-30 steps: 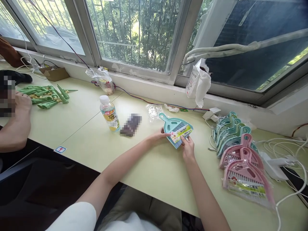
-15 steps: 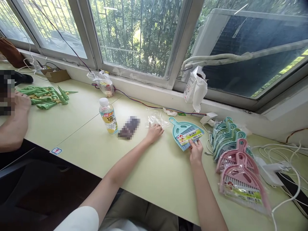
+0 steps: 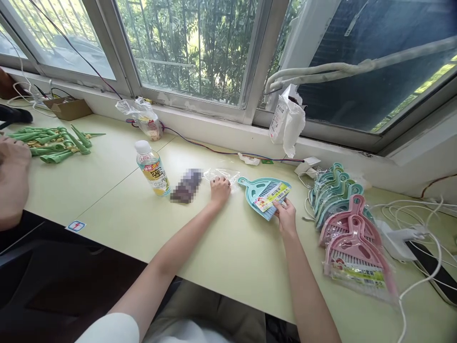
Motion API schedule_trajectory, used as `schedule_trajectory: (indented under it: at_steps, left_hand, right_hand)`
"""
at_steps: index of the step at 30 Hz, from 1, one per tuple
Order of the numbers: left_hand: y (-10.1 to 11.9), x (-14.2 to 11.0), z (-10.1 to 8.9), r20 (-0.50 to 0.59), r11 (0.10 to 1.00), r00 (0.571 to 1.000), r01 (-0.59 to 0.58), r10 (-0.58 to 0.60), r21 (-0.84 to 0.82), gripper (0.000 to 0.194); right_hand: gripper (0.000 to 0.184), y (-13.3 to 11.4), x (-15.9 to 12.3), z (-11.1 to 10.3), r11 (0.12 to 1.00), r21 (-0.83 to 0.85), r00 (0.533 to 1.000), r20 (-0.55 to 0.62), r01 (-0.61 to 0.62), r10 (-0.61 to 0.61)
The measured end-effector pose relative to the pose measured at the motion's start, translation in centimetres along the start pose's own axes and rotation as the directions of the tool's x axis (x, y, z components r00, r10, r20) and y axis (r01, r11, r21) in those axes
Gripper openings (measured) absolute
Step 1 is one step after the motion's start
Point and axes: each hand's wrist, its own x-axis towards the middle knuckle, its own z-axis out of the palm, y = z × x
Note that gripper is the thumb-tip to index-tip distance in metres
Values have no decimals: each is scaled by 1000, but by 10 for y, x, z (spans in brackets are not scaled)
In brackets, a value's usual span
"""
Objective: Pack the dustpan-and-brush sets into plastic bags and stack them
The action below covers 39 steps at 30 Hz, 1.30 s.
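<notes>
My right hand (image 3: 284, 217) pinches the lower edge of a small teal dustpan-and-brush set (image 3: 262, 189) with a yellow label, holding it just above the pale green table (image 3: 228, 247). My left hand (image 3: 219, 188) rests to the left of it, fingers curled onto a clear plastic bag (image 3: 222, 174) lying on the table. The two hands are apart.
A stack of teal sets (image 3: 330, 188) and bagged pink sets (image 3: 353, 247) lie at right, with white cables (image 3: 417, 238) beyond. A drink bottle (image 3: 152, 167) stands left of my left hand. Green cones (image 3: 53, 141) and another person's hand (image 3: 12, 176) are far left.
My left hand let go of the teal set and moved left onto the clear plastic bag. My right hand kept the set and shifted it slightly right.
</notes>
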Motion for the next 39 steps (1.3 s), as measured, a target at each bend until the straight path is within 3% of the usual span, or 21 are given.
schedule_trajectory:
  at_steps: [5,12,15,18,23,25,26,28,29,31,33,35,39]
  left_hand:
    - [-9,6,-2,-10,999,999,34,-35,-42,31]
    - [-12,9,-6,-61,998,998,-33,30,-50,30]
    - [-8,6,-11,-155,982,984,-111,87,-152,30]
    - [0,-1,-14,-169,959,975,-178,142,-222,28]
    - [18,-13,-18,-154,931,969,-232,194,-283,19]
    - [25,-16,-21,-282,931,955,-180,89,-317,34]
    - [28,-16,-23,-374,929,928,-133,-6,-346,52]
    - [30,-14,-25,-512,898,831,-36,-217,-438,82]
    - [30,-12,-25,-531,867,788,6,-311,-498,88]
    - [26,-6,-22,-472,779,748,94,-466,-620,91]
    - [20,0,-16,-343,664,743,178,-575,-726,92]
    - [15,6,-10,-229,553,762,196,-606,-810,94]
    - [8,10,-3,-142,363,841,69,-522,-929,91]
  right_hand:
    - [63,2,2,-1,1000,-1,999,-45,-6,6]
    - [56,1,-3,6,999,26,1000,18,-24,24]
    - [57,1,-7,13,997,33,994,89,-69,66]
    - [58,2,-11,21,994,51,985,151,-93,84]
    - [60,3,-21,33,990,133,993,116,-37,21]
    - [59,2,-24,35,988,154,995,104,-12,-4]
    - [59,2,-25,36,987,160,994,105,-2,-15]
    - [58,1,-27,37,985,173,994,101,14,-32]
    - [58,1,-27,38,984,179,995,95,19,-37]
    - [60,2,-27,38,981,191,996,75,28,-43]
    - [62,3,-27,37,980,194,997,65,32,-45]
    - [63,4,-26,36,982,187,996,74,27,-42]
    - [64,5,-24,33,990,143,995,92,18,-32]
